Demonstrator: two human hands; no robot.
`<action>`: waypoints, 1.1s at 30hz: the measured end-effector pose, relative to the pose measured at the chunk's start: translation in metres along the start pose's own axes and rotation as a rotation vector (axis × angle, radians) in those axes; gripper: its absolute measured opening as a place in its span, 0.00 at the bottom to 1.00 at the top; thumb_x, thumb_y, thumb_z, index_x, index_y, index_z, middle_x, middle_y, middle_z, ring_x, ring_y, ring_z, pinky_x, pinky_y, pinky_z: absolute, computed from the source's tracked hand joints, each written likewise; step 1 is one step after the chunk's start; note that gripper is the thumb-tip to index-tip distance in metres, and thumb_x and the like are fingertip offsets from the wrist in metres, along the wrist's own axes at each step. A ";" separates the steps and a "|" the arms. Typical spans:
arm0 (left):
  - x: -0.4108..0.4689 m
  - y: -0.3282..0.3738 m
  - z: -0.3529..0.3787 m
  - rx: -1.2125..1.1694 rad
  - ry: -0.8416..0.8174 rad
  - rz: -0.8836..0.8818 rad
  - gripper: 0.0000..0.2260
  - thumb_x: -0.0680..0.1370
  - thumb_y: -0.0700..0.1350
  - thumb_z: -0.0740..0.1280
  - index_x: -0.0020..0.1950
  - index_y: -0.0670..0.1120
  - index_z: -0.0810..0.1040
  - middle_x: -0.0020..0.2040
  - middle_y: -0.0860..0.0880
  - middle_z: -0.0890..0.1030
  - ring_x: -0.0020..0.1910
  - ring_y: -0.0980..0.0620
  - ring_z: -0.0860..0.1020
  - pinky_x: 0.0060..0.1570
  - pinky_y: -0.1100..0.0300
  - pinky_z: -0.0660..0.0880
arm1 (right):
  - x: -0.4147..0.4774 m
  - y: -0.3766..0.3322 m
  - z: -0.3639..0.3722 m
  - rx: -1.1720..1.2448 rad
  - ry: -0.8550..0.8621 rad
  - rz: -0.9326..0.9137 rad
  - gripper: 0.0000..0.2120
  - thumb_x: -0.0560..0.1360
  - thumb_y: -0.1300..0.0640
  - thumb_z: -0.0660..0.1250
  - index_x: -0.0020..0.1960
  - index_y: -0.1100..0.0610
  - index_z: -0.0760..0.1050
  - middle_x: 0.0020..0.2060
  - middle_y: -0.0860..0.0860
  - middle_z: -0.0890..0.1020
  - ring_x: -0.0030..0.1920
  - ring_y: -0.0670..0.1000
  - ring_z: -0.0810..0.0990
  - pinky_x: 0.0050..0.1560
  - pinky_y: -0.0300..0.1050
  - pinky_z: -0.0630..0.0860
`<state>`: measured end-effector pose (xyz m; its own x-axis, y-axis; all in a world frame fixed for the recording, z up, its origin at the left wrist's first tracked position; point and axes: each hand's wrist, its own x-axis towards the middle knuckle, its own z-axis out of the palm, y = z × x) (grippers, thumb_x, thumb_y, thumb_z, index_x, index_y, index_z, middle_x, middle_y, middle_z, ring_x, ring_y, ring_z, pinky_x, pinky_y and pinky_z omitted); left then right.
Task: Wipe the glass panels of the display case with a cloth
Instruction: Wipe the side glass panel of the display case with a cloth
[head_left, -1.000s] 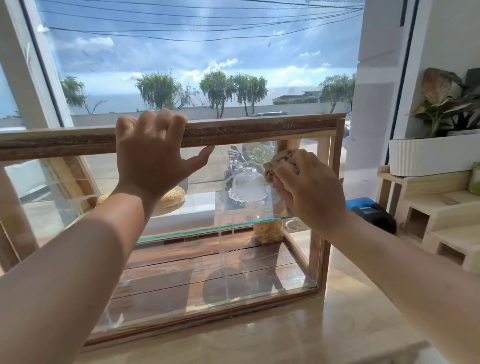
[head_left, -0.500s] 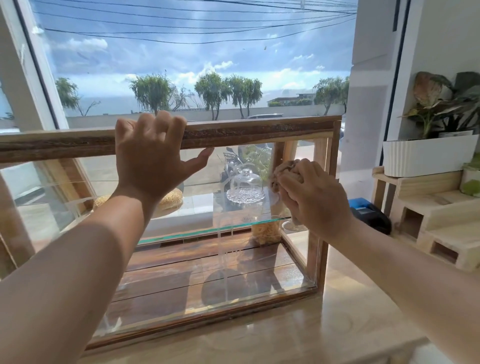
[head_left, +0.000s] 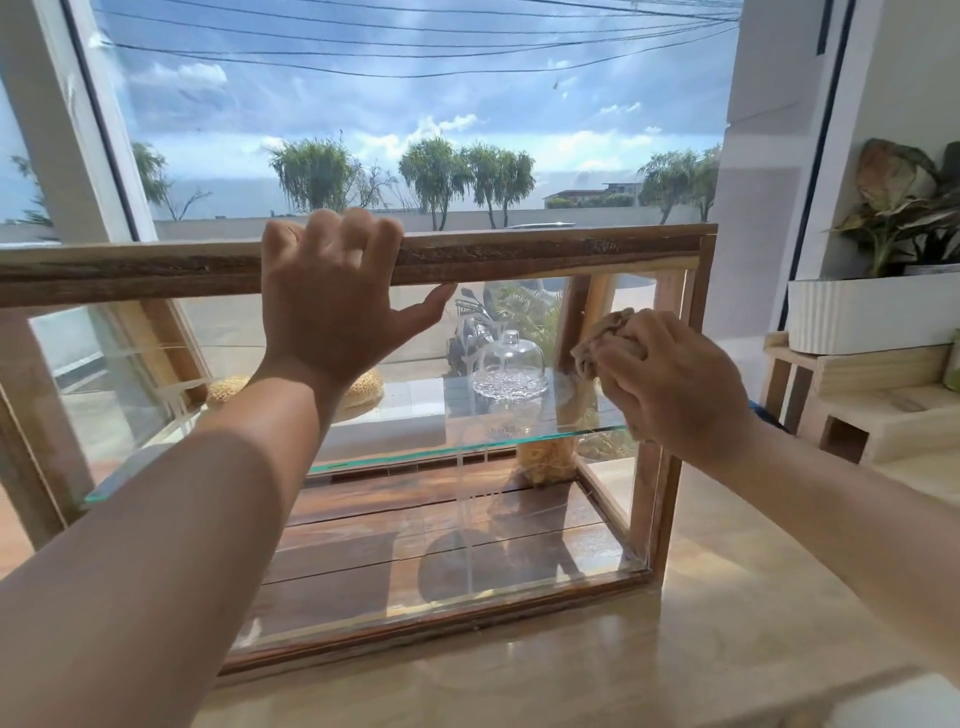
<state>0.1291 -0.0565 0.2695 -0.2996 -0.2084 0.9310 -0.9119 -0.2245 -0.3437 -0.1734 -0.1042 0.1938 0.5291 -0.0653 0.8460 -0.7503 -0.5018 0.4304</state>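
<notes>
Cloth (head_left: 605, 338) is sitting bunched in right grip (head_left: 675, 384), fingers clamped round it, pressing front glass panel (head_left: 395, 525) beside display case (head_left: 545, 253) right post | streaked glass is lying left of and below that grip, long axis sideways | left grip (head_left: 332, 301) is clasping top rail, farther off.

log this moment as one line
step: wipe front glass | left hand: grips top rail | right hand: holds cloth on glass | drip streaks: mid-pane

left hand (head_left: 332, 306) curled, right hand (head_left: 670, 384) clenched, arms outstretched
</notes>
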 end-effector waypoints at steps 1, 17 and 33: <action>0.000 0.000 0.000 0.000 -0.001 0.000 0.31 0.78 0.70 0.51 0.52 0.42 0.73 0.44 0.43 0.77 0.41 0.43 0.74 0.44 0.48 0.66 | 0.004 0.006 -0.001 -0.011 0.025 0.043 0.18 0.72 0.60 0.76 0.52 0.55 0.68 0.43 0.61 0.77 0.41 0.61 0.78 0.34 0.51 0.78; 0.001 0.000 -0.001 0.012 -0.013 -0.004 0.31 0.78 0.70 0.52 0.53 0.43 0.74 0.45 0.43 0.77 0.42 0.43 0.74 0.45 0.48 0.66 | -0.010 0.032 -0.002 -0.105 -0.029 0.099 0.14 0.75 0.60 0.74 0.53 0.56 0.69 0.45 0.60 0.75 0.42 0.61 0.76 0.34 0.54 0.80; 0.000 0.000 0.000 0.023 -0.027 0.001 0.31 0.78 0.70 0.52 0.52 0.41 0.72 0.45 0.41 0.76 0.41 0.42 0.74 0.44 0.47 0.66 | -0.018 0.043 -0.010 -0.128 -0.084 -0.039 0.20 0.70 0.60 0.78 0.55 0.56 0.70 0.47 0.61 0.77 0.42 0.62 0.78 0.35 0.55 0.81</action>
<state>0.1295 -0.0566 0.2692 -0.2925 -0.2340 0.9272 -0.9047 -0.2465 -0.3476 -0.2193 -0.1165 0.2001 0.5862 -0.1227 0.8008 -0.7701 -0.3913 0.5038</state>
